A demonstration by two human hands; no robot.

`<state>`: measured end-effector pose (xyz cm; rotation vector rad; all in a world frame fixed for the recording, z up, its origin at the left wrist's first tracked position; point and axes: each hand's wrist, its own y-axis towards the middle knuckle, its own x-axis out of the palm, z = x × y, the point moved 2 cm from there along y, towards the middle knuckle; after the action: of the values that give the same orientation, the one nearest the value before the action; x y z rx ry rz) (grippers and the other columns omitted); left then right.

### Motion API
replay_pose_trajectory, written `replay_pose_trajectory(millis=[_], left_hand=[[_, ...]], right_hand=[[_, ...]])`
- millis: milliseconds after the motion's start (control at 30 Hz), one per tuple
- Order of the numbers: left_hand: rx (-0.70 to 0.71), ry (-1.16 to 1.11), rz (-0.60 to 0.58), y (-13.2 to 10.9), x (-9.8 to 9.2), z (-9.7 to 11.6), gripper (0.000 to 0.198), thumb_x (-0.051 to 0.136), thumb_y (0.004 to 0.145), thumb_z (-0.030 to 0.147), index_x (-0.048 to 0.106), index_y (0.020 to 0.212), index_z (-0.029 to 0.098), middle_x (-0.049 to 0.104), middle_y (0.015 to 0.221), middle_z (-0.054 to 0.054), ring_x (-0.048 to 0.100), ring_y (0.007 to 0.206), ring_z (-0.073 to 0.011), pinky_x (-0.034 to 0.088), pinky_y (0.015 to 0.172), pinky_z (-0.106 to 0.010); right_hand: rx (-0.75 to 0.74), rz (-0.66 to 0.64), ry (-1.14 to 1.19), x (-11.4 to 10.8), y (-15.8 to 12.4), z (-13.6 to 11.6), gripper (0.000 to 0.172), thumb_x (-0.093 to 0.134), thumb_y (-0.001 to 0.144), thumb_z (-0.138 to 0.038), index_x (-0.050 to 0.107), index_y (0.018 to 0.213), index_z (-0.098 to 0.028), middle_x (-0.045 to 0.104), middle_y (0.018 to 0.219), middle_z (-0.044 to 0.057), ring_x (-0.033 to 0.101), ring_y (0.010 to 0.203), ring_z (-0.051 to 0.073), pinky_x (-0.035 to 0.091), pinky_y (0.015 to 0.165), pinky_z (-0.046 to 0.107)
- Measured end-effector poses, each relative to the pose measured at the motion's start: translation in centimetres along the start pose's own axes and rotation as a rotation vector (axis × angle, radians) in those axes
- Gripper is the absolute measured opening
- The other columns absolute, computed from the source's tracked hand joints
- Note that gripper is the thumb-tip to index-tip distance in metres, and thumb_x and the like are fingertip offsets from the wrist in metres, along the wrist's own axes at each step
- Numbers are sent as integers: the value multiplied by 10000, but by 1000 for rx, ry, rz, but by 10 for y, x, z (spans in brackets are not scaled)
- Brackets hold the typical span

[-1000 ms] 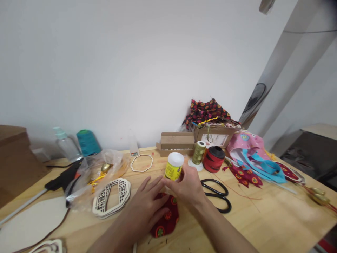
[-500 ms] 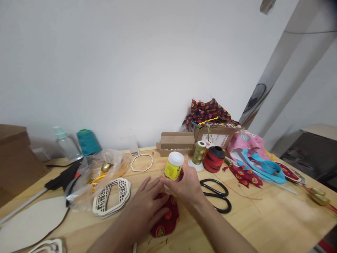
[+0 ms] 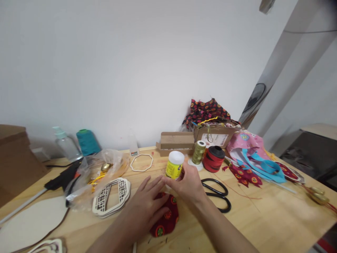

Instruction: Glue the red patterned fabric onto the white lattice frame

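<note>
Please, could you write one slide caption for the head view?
The right hand holds a white-topped yellow container; the left hand lies on patterned red fabric.

Tabletop: pale wood [image 3: 284, 218], its grain showing, set against a white wall.
Left end: a flat cream panel [image 3: 34, 218]; beside it, a stack of latticed frames [image 3: 102, 202] and a crumpled clear plastic bag [image 3: 116, 158].
Wall side: a spray bottle [image 3: 66, 144], a teal thread cone [image 3: 88, 142], a small clear bottle [image 3: 134, 153], a thin outline frame [image 3: 141, 170] and two cardboard boxes — one low and open [image 3: 177, 138], one heaped full [image 3: 204, 135].
Front middle: a dark-red patterned piece [image 3: 168, 219], lying flat.
Right of it: black-handled scissors [image 3: 224, 211]; behind them, upright, olive [image 3: 199, 154] and red [image 3: 213, 163] thread spools.
Right end: patterned scraps [image 3: 247, 175], blue ribbon [image 3: 273, 172] — and gold bells [image 3: 318, 196].
</note>
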<state>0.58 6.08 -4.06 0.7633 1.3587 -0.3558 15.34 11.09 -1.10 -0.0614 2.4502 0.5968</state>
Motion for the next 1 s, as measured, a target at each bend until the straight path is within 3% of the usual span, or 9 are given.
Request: replay_pose_trajectory(millis=[467,600,733,1000], left_hand=[[6,55,-19,-1,1,-1,307,366,851,339,561,1081,282,455,1307,-115,385,1204,-271,325,946,-537],[14,73,12,-1,0,0,295,401,838,330,559,1080,268,461,1299,-130,387,1203,-274,344,934,-533],[29,63,52,0,-3,3,257,439,823,312,583,1032,272,517,1259,-77,402,1194,-242,316,969,-506],[-128,8,-91,-4,5,-5,457,379,786,512,438,1210,350,370,1363,-125,297,1242,-331,306,932,-568]], right_hand=[[34,5,58,0,1,6,283,674,599,-394,509,683,-180,558,561,-10,477,489,129,364,428,217],[71,71,80,-2,2,12,291,680,592,-392,504,682,-179,555,561,-8,487,489,135,365,428,222],[125,161,123,-3,4,21,350,634,637,-458,503,768,-161,589,623,24,518,504,146,398,449,240],[129,204,191,-3,5,18,367,650,618,-465,506,754,-157,595,601,29,527,490,150,417,447,244]])
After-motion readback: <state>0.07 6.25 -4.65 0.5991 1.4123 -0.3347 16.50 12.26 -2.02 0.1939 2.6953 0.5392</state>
